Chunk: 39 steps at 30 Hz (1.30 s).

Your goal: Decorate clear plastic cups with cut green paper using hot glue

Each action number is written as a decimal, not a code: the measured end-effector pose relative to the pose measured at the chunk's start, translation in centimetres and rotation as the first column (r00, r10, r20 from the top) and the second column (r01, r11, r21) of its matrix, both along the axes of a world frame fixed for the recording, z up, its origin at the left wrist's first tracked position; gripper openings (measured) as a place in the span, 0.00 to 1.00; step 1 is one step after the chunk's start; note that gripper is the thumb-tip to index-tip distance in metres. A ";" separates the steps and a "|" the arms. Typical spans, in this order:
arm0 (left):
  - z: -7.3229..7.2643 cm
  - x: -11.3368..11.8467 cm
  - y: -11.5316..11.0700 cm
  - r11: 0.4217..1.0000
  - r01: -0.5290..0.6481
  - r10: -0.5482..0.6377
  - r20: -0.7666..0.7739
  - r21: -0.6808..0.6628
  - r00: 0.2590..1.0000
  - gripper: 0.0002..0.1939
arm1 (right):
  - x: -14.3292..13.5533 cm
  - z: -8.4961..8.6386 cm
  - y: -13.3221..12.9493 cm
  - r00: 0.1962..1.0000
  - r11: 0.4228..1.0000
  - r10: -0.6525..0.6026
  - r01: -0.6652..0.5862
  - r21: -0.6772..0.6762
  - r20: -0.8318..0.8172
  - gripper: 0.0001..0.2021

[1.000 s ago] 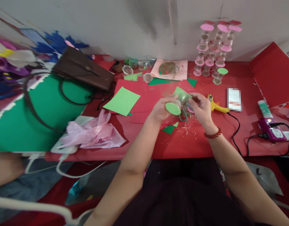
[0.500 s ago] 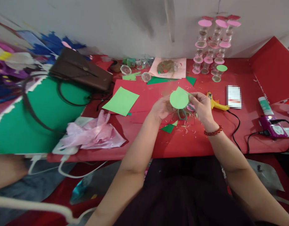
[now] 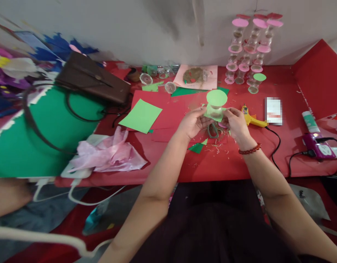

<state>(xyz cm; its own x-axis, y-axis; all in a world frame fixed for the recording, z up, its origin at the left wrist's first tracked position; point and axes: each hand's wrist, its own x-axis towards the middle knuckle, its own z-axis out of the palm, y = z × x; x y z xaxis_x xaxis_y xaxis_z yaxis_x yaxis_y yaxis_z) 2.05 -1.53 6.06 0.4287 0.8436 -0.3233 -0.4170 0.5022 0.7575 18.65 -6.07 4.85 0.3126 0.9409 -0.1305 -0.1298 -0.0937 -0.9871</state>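
Between my two hands is a small clear hourglass-shaped piece [image 3: 215, 110] with a round light green disc [image 3: 217, 98] on top and a light green paper [image 3: 218, 117] under it. My left hand [image 3: 194, 122] pinches the paper's left corner, its lower fingers curled below. On the right edge, my right hand [image 3: 235, 122] has thumb and fingers closed on the same paper. Scissors handles [image 3: 212, 130] lie just beneath, among paper scraps. A yellow glue gun [image 3: 254, 121] rests right of my right hand.
Stacked clear pieces with pink discs [image 3: 240, 49] stand at the back right. Left lie a light green sheet [image 3: 141, 115], a pink plastic bag [image 3: 110, 151] and a brown handbag [image 3: 93, 78]. A purple power adapter [image 3: 318, 146] with cords is far right.
The piece has tipped from its disc facing me to upright, the disc now higher and the paper beneath showing. My left fingers have come up to the paper's edge.
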 end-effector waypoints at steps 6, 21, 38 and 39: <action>0.4 -0.2 0.0 0.996 0.091 -0.092 0.058 0.018 0.994 0.18 | -0.5 -0.6 0.3 0.986 0.996 -0.085 0.084 0.016 0.142 0.09; -0.4 -1.5 1.7 0.994 -0.082 0.081 -0.015 -0.075 0.997 0.22 | 2.8 -1.5 -0.5 0.249 0.992 0.078 -0.113 -0.051 0.965 0.10; 0.0 -2.9 2.3 0.982 -0.187 0.188 0.067 -0.025 0.980 0.26 | -0.5 -0.6 -1.8 0.102 0.964 0.232 -0.155 -0.215 0.967 0.24; 0.0 -2.8 2.3 0.981 -0.195 0.196 0.065 -0.017 0.978 0.27 | -0.6 -0.4 -1.7 0.099 0.959 0.259 -0.147 -0.243 0.961 0.23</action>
